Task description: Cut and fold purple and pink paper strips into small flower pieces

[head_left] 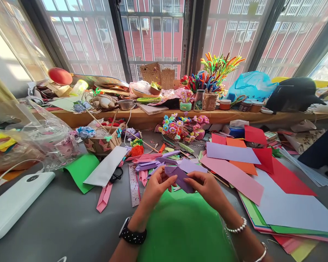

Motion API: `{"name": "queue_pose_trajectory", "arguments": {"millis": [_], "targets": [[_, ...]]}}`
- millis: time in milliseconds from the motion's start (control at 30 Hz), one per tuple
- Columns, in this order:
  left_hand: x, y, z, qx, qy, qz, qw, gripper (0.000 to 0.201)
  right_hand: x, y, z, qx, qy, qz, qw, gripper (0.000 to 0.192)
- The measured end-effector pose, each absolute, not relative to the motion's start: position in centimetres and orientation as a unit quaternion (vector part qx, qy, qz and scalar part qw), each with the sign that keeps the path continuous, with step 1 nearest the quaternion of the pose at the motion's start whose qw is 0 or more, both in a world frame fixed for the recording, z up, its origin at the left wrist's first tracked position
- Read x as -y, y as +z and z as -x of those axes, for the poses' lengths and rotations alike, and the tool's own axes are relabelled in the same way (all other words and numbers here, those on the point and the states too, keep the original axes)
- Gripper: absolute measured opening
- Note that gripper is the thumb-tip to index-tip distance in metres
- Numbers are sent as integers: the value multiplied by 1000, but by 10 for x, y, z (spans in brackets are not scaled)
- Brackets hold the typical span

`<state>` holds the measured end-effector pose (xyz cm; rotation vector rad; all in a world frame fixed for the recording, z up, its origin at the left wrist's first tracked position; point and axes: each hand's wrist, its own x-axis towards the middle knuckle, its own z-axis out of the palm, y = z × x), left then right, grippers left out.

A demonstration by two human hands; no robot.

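A folded piece of purple paper (182, 180) is held up between my two hands, over the far edge of a green mat (188, 225). My left hand (160, 182) pinches its left end between thumb and fingers. At the right end, the thumb and fingers of my right hand (205, 183) close on the same sheet. Just behind lie several folded purple strips (149, 165) and a flat purple sheet (192, 166). Left of my left hand are a patterned ruler (134, 185), a folded pink strip (104, 197) and black-handled scissors (116, 175).
Stacked coloured paper (300, 211) covers the right side. A white device (19, 203) with a cable and a green sheet (83, 171) lie left. Behind stand a cardboard box (104, 142), small crocheted-looking flowers (175, 125) and a ledge (147, 116) crowded with craft supplies.
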<state>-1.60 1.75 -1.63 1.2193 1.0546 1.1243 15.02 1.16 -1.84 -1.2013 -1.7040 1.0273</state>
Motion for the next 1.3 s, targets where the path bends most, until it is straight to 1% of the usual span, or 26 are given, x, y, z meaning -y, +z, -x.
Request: {"name": "queue_pose_trajectory", "arguments": {"millis": [33,133,200,267,367,533,600,867,1000,1133,1200,1300], "targets": [[-18,-15,18,-447,458,-526,560,32,-12,-17,-153,687,398,472,383,21],[-19,-12,22,-450,421,-552,561,24,-11,-12,-156,716,385,461,357,21],[-19,-12,22,-461,435,-540,554,21,-10,-11,-156,693,399,464,382,22],[-18,-14,21,-475,465,-511,545,21,-10,-11,-153,654,436,461,411,24],[-16,-15,19,-483,482,-486,546,23,-11,-14,-150,618,488,445,426,25],[-17,-14,21,-446,436,-505,597,25,-12,-14,-153,601,512,434,434,22],[-17,-15,23,-436,423,-522,598,22,-12,-13,-155,600,520,431,428,23],[-18,-18,23,-437,390,-540,604,27,-13,-14,-155,588,528,426,441,23],[-17,-16,20,-452,407,-531,590,26,-15,-17,-155,588,514,437,447,24],[-16,-13,18,-470,467,-487,569,23,-17,-16,-157,554,522,457,460,33],[-16,-12,19,-470,482,-478,564,20,-16,-14,-157,561,532,458,438,35],[-16,-13,18,-465,485,-480,565,19,-14,-12,-155,576,521,473,416,33]]}}
